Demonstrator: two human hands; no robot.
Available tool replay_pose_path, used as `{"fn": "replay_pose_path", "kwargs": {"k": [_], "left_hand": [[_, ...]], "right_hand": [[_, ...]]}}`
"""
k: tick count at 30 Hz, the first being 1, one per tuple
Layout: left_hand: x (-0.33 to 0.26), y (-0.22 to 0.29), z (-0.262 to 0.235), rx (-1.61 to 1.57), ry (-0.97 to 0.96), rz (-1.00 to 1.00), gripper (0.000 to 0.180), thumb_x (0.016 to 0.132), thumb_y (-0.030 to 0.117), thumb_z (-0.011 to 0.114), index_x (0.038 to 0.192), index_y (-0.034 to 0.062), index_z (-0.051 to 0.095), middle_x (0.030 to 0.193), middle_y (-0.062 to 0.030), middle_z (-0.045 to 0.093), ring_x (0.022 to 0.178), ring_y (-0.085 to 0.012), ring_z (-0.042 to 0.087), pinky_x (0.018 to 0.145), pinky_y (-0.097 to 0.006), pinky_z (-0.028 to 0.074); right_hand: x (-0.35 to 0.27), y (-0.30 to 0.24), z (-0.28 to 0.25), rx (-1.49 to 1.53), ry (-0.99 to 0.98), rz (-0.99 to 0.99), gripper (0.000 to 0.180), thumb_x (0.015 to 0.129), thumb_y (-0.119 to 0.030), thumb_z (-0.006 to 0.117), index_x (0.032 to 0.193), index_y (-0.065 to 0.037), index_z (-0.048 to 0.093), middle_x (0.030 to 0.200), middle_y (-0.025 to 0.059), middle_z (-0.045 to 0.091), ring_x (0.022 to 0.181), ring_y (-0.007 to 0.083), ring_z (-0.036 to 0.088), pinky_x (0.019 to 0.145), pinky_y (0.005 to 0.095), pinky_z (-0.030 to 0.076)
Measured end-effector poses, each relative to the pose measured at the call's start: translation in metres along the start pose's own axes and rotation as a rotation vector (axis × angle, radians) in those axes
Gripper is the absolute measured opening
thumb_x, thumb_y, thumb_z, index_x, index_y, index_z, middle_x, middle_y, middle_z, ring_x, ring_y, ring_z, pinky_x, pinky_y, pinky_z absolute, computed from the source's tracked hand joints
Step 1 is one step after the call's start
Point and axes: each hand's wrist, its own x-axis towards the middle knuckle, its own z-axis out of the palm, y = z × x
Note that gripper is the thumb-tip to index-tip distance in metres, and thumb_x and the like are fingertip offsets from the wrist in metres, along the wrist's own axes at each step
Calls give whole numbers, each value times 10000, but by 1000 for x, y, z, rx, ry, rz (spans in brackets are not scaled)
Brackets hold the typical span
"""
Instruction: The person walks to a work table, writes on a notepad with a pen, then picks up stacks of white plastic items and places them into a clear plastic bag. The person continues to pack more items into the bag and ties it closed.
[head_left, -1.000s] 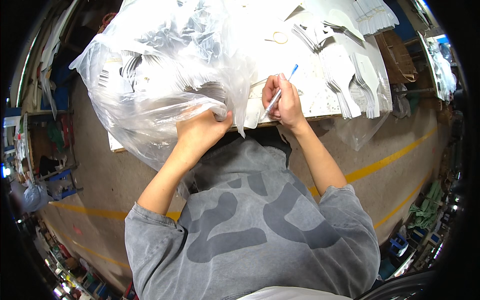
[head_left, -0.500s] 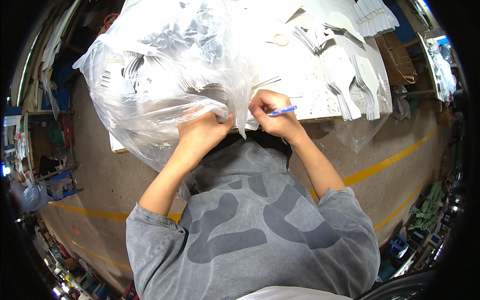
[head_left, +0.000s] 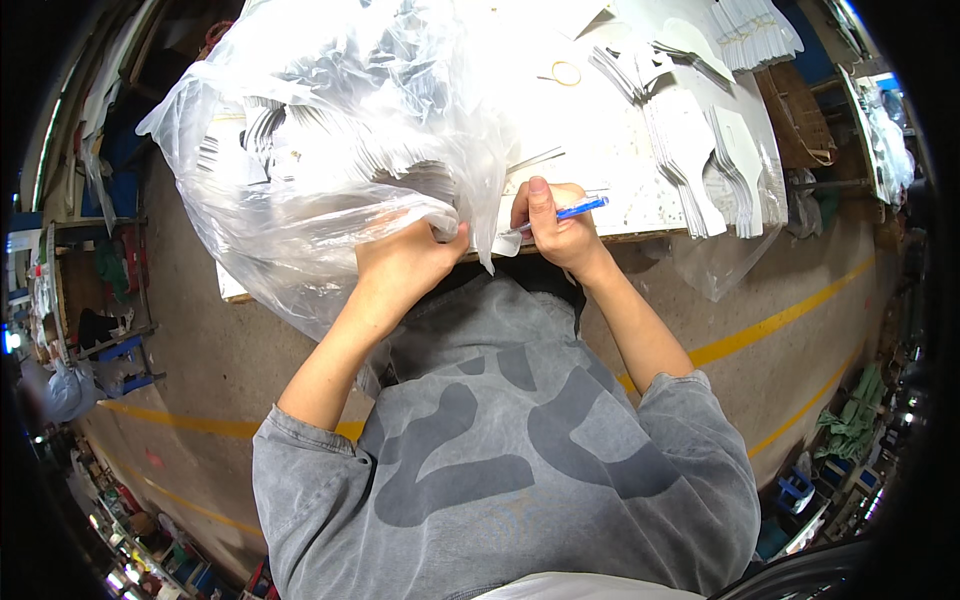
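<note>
My left hand (head_left: pixel 408 262) is closed at the table's near edge, pinching the gathered rim of a large clear plastic bag (head_left: pixel 290 225). Inside the bag lie rows of white card-like pieces (head_left: pixel 400 165), blurred by the film. Just right of it, my right hand (head_left: pixel 562 232) grips a blue pen (head_left: pixel 582 208), its thumb raised and its back end pointing right. Between the two hands a small white piece (head_left: pixel 507 244) shows at the table edge; what holds it is hidden. The pen's tip is hard to make out.
Stacks of white paddle-shaped pieces (head_left: pixel 685 150) stand on the right of the white table (head_left: pixel 610 205). A yellow rubber band (head_left: pixel 566 74) lies farther back. A banded white bundle (head_left: pixel 755 35) sits at the far right corner, near a brown basket (head_left: pixel 798 115). Shelves (head_left: pixel 100 290) stand at left.
My right hand has shifted slightly right with the pen, and its thumb has lifted. My left hand keeps its place on the bag.
</note>
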Motion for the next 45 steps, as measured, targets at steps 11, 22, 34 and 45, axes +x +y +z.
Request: {"fn": "replay_pose_path", "kwargs": {"k": [11, 22, 34, 45], "left_hand": [[0, 2, -3, -1, -14, 1, 483, 936, 519, 644, 920, 49, 755, 801, -135, 740, 780, -322, 719, 722, -420, 532], [0, 3, -3, -7, -15, -7, 499, 941, 539, 629, 922, 58, 760, 830, -144, 746, 811, -334, 725, 733, -418, 535], [0, 4, -6, 28, -60, -29, 487, 930, 544, 633, 1008, 87, 785, 889, -155, 759, 875, -346, 732, 756, -415, 543], [-18, 6, -20, -230, -10, -87, 433, 928, 445, 714, 981, 18, 764, 813, -124, 752, 770, -258, 717, 749, -359, 537]], "right_hand": [[0, -2, 4, -41, 20, -54, 627, 1137, -372, 406, 691, 7, 631, 579, 79, 591, 524, 163, 580, 527, 308, 462], [0, -1, 4, -62, 6, -70, 602, 1135, -328, 417, 684, 13, 623, 582, 94, 590, 524, 188, 572, 533, 325, 455], [-6, 4, -13, 532, 28, 332, 453, 1116, -343, 386, 840, -51, 596, 584, 58, 534, 469, 176, 474, 487, 293, 457], [-14, -21, -55, 999, 123, 380, 428, 1135, -462, 313, 907, -128, 452, 527, 5, 346, 383, 104, 293, 314, 233, 302]]}}
